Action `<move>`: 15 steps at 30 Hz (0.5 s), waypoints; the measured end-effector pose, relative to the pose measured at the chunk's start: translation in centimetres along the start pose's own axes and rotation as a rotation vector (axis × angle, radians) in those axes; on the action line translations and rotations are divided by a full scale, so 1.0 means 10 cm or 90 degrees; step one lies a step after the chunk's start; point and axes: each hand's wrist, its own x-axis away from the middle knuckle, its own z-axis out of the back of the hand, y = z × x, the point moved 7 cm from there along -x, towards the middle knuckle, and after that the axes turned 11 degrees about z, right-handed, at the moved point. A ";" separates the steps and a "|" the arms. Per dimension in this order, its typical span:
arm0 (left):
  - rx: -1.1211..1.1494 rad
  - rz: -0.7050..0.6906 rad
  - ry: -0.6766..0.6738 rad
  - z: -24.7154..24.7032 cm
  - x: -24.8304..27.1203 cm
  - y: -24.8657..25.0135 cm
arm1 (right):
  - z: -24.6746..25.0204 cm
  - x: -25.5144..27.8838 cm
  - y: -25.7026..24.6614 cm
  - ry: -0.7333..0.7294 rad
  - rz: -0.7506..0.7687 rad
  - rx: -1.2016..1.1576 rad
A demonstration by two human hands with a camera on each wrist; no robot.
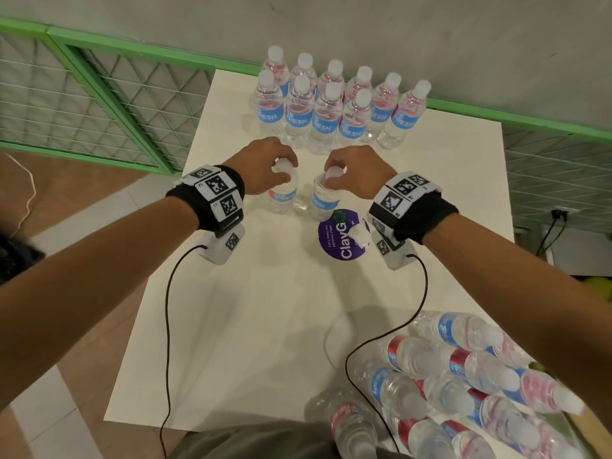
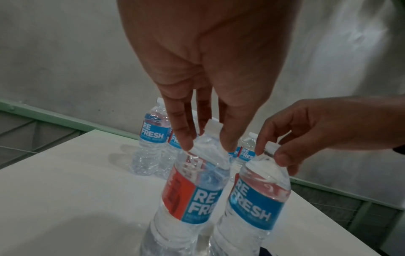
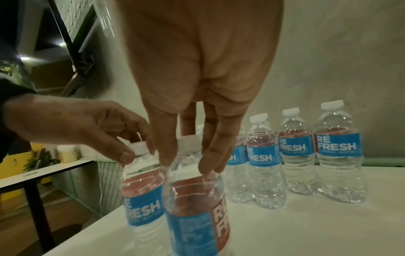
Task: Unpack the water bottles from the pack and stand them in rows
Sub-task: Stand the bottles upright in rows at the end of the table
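Left hand (image 1: 265, 164) and right hand (image 1: 356, 167) each have fingers pinching the neck below the cap of an upright water-filled bottle, left bottle (image 1: 283, 193) and right bottle (image 1: 323, 200), side by side on the desk (image 1: 248, 309), standing rows (image 1: 331, 104) beyond the fingers.

The right hand (image 3: 197, 104) pinches the near bottle (image 3: 195, 204) by its neck; the left hand (image 3: 83, 124) grips the left bottle (image 3: 142, 199); more bottles (image 3: 302, 155) stand far right on the surface (image 3: 306, 225)
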 end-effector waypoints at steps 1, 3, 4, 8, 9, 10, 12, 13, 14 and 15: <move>-0.001 -0.001 -0.002 0.00 0.00 0.00 | 0.03 0.00 -0.01 -0.001 0.013 0.012; 0.005 0.001 -0.002 0.01 0.00 -0.01 | 0.07 0.00 -0.01 -0.015 0.033 0.021; 0.012 0.003 -0.002 0.02 0.00 -0.02 | 0.08 0.01 -0.01 -0.022 0.040 0.021; 0.023 0.027 -0.015 -0.01 0.05 -0.05 | 0.01 0.05 0.07 -0.075 0.003 0.014; 0.016 0.030 -0.013 -0.02 0.05 -0.05 | -0.03 0.06 0.09 -0.087 -0.007 0.011; 0.004 0.030 -0.009 -0.03 0.05 -0.04 | -0.05 0.06 0.10 -0.087 -0.013 -0.002; -0.025 0.027 0.005 -0.04 0.04 -0.02 | -0.09 0.05 0.13 -0.065 -0.015 -0.035; -0.036 0.028 0.012 -0.04 0.02 -0.01 | -0.09 0.05 0.14 -0.047 -0.016 -0.046; -0.043 0.029 0.018 -0.03 0.00 -0.02 | -0.09 0.05 0.17 -0.028 -0.023 -0.048; -0.048 0.031 0.023 -0.01 -0.02 -0.03 | -0.06 0.04 0.22 -0.010 -0.035 -0.047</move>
